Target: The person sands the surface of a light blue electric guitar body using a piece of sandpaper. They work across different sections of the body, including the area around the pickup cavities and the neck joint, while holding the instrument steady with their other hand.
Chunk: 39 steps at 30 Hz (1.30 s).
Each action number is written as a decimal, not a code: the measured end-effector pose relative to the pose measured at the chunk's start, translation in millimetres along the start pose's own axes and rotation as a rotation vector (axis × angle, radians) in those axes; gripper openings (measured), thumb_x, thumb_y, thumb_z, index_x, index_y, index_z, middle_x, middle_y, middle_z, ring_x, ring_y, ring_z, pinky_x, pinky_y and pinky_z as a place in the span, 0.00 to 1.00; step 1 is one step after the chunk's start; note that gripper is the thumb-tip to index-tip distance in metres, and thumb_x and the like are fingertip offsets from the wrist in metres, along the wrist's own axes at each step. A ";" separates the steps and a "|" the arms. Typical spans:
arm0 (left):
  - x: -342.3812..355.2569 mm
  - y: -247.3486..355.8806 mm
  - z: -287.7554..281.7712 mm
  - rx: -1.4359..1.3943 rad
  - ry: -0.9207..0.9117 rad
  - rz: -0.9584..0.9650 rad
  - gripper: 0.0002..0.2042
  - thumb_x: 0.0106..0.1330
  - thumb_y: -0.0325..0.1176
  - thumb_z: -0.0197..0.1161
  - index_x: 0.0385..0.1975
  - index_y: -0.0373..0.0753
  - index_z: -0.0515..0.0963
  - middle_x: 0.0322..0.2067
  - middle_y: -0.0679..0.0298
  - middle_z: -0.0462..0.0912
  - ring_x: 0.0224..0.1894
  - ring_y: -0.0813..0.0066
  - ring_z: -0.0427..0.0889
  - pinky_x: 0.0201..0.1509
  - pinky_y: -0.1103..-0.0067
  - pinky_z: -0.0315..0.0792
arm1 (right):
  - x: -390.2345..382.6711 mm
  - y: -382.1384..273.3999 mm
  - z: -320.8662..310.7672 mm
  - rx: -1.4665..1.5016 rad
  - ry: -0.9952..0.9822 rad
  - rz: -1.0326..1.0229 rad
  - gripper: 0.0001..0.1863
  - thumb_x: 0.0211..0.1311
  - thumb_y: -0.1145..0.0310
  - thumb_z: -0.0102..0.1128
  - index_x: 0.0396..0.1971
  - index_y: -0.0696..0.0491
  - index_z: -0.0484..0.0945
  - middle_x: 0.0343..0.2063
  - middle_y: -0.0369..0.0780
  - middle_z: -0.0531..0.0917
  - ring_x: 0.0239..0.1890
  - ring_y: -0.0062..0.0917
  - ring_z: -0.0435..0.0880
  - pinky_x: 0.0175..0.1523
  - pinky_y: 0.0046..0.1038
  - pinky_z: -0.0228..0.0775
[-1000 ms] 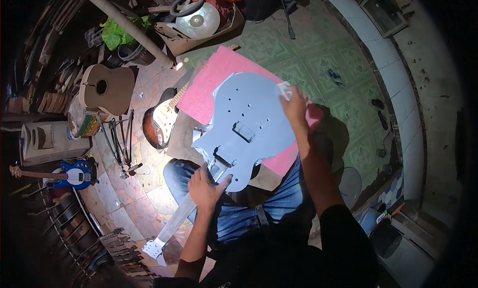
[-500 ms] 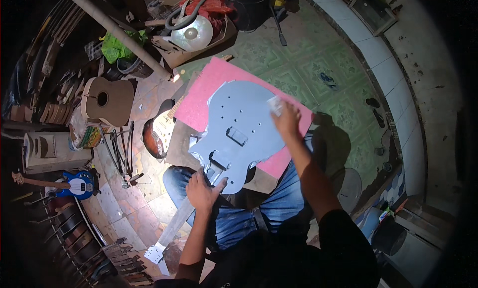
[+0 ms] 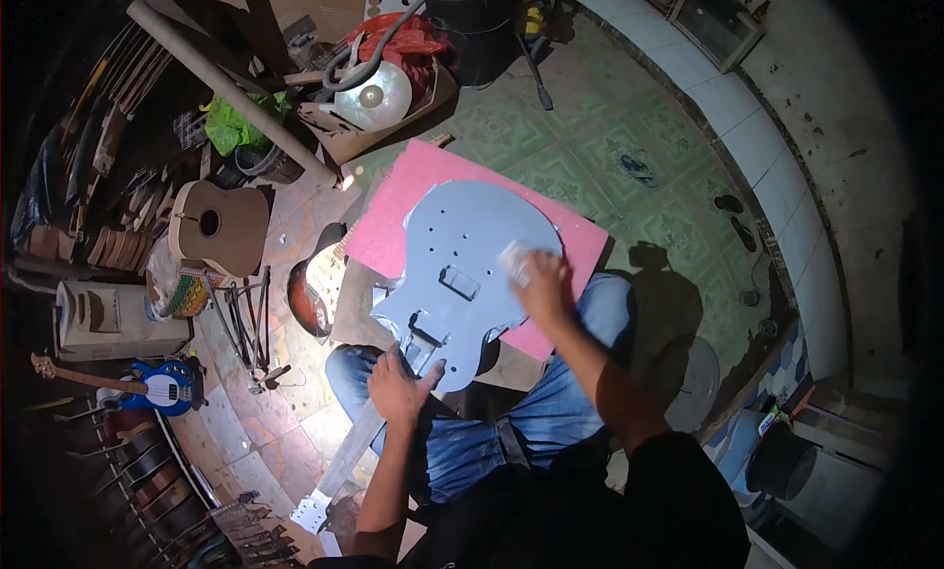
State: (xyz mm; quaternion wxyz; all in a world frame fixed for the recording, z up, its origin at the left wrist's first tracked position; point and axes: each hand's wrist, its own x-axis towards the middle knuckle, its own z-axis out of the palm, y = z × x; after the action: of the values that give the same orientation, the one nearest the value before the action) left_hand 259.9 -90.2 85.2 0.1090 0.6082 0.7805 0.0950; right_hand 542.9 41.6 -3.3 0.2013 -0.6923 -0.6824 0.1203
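Note:
A pale grey electric guitar body [image 3: 487, 308] lies across my lap on a pink foam board [image 3: 379, 230], with small holes and cutouts in its face. Its neck [image 3: 346, 461] runs down to the lower left and ends in a whitish headstock [image 3: 311, 512]. Where neck meets body, my left hand [image 3: 398, 387] grips the guitar, thumb over the edge of the body. My right hand [image 3: 543, 289] presses a whitish folded sheet [image 3: 512, 262] onto the right side of the body; whether it is sandpaper or cloth, I cannot tell.
Beside my left knee lies a sunburst guitar body [image 3: 313, 294]. Farther left are an unfinished acoustic guitar body [image 3: 221, 228], metal stands [image 3: 246, 323] and a blue bass guitar [image 3: 165, 388]. A cardboard box [image 3: 354, 141] of odds and ends stands ahead, near a black bucket [image 3: 472, 38].
My right hand has slid the whitish sheet left and nearer to me across the guitar body. The left hand keeps its grip. The whole view has shifted slightly.

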 end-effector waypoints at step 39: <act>0.1 -8.1 1.9 -0.024 0.047 0.035 0.47 0.52 0.71 0.71 0.60 0.34 0.77 0.43 0.54 0.83 0.46 0.53 0.83 0.50 0.60 0.73 | -81.5 -44.4 -7.2 0.010 -0.126 -0.398 0.30 0.50 0.57 0.78 0.53 0.51 0.79 0.55 0.46 0.79 0.62 0.46 0.73 0.66 0.54 0.61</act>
State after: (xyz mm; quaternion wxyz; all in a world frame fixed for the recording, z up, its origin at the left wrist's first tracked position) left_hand 252.9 -92.0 81.2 0.0964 0.6180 0.7709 0.1204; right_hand 503.0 -40.7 14.0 0.1813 -0.5342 -0.8163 0.1244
